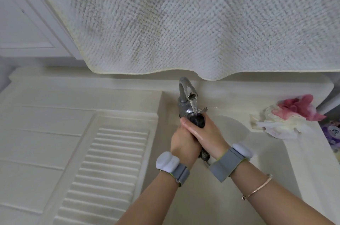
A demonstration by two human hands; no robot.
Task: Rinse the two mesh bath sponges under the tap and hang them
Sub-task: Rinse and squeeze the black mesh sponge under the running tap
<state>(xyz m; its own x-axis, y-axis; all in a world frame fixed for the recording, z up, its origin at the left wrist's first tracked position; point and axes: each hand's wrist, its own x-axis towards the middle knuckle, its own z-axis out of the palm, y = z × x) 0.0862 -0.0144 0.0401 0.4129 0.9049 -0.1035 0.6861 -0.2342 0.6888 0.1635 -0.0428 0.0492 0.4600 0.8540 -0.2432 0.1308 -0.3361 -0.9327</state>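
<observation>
Water from grey metal tap [185, 90] hits dark mesh bath sponge [197, 121], clamped between my left hand [182, 143] and right hand [204, 132] over sink. Knead, rotate. Pink-white mesh sponge [292, 114] waits far right.

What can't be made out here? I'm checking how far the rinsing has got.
Head view only:
- Dark sponge: mostly hidden inside the left hand and right hand.
- Sink drain: covered by the arms.
- Tap handle: behind the hands.
- Hanging spot: none in view.
- Pink-and-white sponge: wet or dry is unclear.
</observation>
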